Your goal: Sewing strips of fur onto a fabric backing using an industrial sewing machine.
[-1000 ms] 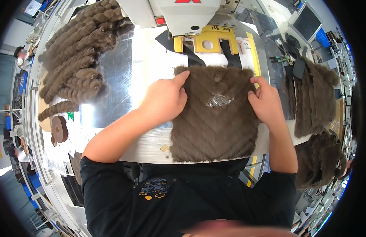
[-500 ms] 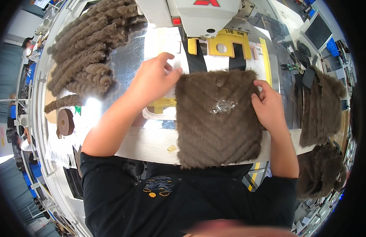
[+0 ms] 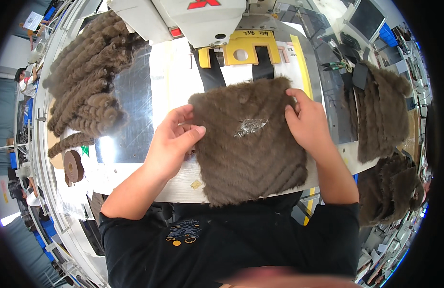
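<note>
A square brown fur panel (image 3: 250, 158) with chevron ridges and a shiny crumpled patch (image 3: 249, 126) lies before me at a slight slant. My left hand (image 3: 176, 144) grips its upper left edge with fingers curled. My right hand (image 3: 306, 120) pinches the upper right edge. Just beyond the panel are black straps (image 3: 210, 72) and a yellow template with a round hole (image 3: 231, 55), beneath the white machine head (image 3: 202, 24).
Fluffy fur strips (image 3: 82, 72) lie left, above a brown tape roll (image 3: 73, 165). Fur stacks (image 3: 380, 115), green-handled cutters (image 3: 332, 65) and a monitor (image 3: 366, 19) are at right. Co-workers (image 3: 27, 84) are at far left.
My left hand, lifted off the corner half a second ago, is back on the left edge, lower down. The panel has slanted, its upper left corner shifting left and down.
</note>
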`<control>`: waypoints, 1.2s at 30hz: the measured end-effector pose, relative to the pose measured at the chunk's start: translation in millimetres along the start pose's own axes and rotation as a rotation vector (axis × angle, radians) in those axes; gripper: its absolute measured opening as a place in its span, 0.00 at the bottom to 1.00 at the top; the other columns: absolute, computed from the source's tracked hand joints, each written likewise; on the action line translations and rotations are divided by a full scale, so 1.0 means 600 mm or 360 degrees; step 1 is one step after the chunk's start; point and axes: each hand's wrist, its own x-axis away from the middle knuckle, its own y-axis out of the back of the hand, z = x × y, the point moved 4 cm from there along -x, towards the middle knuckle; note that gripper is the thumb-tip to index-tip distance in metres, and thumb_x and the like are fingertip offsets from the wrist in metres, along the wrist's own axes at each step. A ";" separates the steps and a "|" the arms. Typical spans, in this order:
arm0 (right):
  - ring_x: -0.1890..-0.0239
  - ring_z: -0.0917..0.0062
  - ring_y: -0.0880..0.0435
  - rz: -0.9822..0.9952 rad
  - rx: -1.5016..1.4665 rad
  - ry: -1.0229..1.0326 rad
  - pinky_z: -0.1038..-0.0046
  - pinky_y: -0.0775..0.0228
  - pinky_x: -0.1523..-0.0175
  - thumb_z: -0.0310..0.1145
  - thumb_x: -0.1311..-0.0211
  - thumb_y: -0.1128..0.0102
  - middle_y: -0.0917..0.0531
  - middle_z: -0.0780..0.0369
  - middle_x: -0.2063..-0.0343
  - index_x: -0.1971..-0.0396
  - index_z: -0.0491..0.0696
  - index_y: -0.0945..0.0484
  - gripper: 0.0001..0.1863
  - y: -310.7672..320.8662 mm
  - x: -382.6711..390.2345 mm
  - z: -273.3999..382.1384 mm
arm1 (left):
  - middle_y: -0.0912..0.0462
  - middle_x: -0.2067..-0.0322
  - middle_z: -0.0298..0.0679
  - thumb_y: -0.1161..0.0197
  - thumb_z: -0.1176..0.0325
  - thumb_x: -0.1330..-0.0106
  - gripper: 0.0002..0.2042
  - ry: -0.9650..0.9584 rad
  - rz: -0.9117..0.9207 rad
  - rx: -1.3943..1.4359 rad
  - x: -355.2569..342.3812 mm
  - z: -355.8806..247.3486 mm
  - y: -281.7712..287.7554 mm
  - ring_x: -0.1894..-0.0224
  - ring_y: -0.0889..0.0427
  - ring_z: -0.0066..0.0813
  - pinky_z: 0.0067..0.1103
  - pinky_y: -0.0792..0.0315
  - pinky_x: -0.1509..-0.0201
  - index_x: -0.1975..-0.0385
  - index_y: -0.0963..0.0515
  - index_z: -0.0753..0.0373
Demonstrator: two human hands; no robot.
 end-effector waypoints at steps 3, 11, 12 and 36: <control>0.70 0.49 0.17 0.0022 0.0068 -0.0034 0.52 0.28 0.60 0.31 0.36 0.41 0.18 0.48 0.78 0.48 0.41 0.22 0.17 0.004 0.008 0.001 | 0.25 0.49 0.41 0.32 0.74 0.34 0.31 0.0013 -0.0153 0.0062 -0.001 -0.002 -0.002 0.55 0.22 0.23 0.20 0.25 0.54 0.33 0.35 0.73; 0.65 0.46 0.16 0.0036 0.0129 -0.0008 0.50 0.26 0.56 0.31 0.36 0.41 0.15 0.45 0.72 0.48 0.40 0.23 0.18 0.001 0.025 0.000 | 0.19 0.64 0.40 0.28 0.63 0.35 0.30 0.0194 0.0099 -0.0665 -0.045 -0.023 0.013 0.67 0.20 0.23 0.20 0.25 0.68 0.38 0.29 0.76; 0.64 0.46 0.16 0.0004 0.0148 0.0031 0.50 0.26 0.55 0.31 0.36 0.41 0.15 0.45 0.71 0.47 0.40 0.23 0.18 0.001 0.025 0.001 | 0.20 0.67 0.41 0.28 0.63 0.35 0.29 0.0030 0.0185 -0.0820 -0.044 -0.027 0.006 0.68 0.21 0.25 0.23 0.25 0.66 0.40 0.28 0.75; 0.59 0.46 0.16 0.0042 0.0176 0.0168 0.51 0.24 0.50 0.31 0.34 0.43 0.14 0.43 0.65 0.44 0.40 0.21 0.20 0.011 -0.058 0.007 | 0.14 0.60 0.58 0.37 0.70 0.30 0.18 -0.0974 -0.0318 -0.1835 -0.120 -0.064 -0.021 0.58 0.15 0.57 0.38 0.21 0.52 0.43 0.22 0.70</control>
